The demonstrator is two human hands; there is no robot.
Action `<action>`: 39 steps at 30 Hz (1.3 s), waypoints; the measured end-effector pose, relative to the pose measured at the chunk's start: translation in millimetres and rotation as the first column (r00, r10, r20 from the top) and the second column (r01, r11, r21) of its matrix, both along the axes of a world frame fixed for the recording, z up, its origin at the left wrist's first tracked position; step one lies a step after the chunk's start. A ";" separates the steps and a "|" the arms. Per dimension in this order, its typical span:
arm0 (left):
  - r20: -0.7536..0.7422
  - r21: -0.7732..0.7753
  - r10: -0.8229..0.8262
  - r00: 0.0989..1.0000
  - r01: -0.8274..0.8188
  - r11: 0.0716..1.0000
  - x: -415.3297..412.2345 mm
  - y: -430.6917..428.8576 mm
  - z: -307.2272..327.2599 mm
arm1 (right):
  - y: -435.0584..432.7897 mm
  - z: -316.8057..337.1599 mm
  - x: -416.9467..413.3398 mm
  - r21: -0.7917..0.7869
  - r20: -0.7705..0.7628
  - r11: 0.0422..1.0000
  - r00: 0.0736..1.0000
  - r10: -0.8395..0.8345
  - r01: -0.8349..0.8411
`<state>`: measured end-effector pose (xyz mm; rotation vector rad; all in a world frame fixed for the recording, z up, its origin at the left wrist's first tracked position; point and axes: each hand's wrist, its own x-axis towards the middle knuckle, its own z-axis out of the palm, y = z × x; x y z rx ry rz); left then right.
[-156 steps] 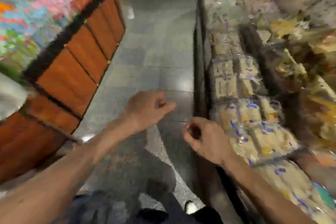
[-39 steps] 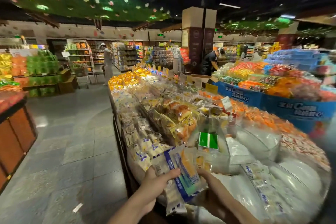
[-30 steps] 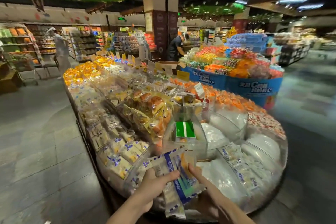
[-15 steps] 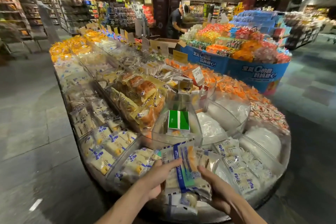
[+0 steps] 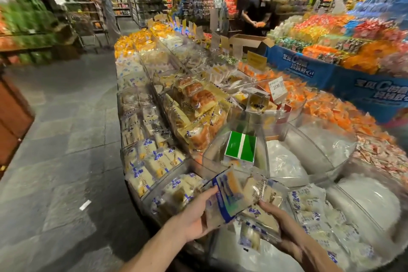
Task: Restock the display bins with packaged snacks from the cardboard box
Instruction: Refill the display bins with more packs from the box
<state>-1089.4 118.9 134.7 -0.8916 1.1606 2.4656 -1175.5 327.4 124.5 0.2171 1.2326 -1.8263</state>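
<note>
Step in hand: placing. Both hands are holding a small stack of packs (image 5: pixel 229 197) in the lower centre of the frame, just above the clear bins at the rounded end of the display.

- The left hand (image 5: pixel 194 216) is gripping the top blue-striped pack, thumb lying over its near edge, fingers hidden beneath.
- The right hand (image 5: pixel 284 226) is cupping the stack from the right, fingers curled round the lower packs.
- Directly below, a bin (image 5: pixel 223 252) is showing a pale, partly bare floor. Neighbouring bins to left and right are holding similar white-and-blue packs.
- An open box (image 5: pixel 248 41) is sitting in the upper centre, well apart from the hands.

Next move, as judged: lowering the stack into the bin below, then opening both grips and laying the packs flat, clear of the divider walls.
</note>
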 end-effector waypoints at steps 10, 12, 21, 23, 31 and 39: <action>0.038 -0.060 -0.095 0.995 0.097 0.993 -30.9 -24.1 -36.6 | 51.0 -18.4 -4.9 -0.001 0.106 0.984 0.979 -0.175 0.176; 0.051 -0.191 -0.136 0.989 0.143 0.971 -48.0 -46.9 -39.8 | 67.2 -25.8 -4.6 0.006 0.096 0.974 0.969 -0.226 0.227; 0.047 -0.430 -0.270 0.962 0.264 0.863 -89.9 -20.3 -45.1 | 113.5 -47.9 -5.4 0.041 0.088 0.930 0.926 -0.367 0.364; 0.016 -0.625 -0.363 0.931 0.293 0.724 -94.8 -7.0 -57.2 | 119.1 -53.3 -7.8 0.040 0.102 0.930 0.924 -0.368 0.366; 0.133 -0.979 -0.727 0.674 -0.026 -0.204 -91.1 34.5 -107.9 | 125.8 -54.9 -29.9 0.035 0.109 0.969 0.963 -0.245 0.243; 0.508 -0.840 -0.699 0.503 0.111 -0.531 -77.9 40.1 -155.2 | 122.7 -60.3 -57.9 0.086 0.075 0.993 0.993 -0.089 0.083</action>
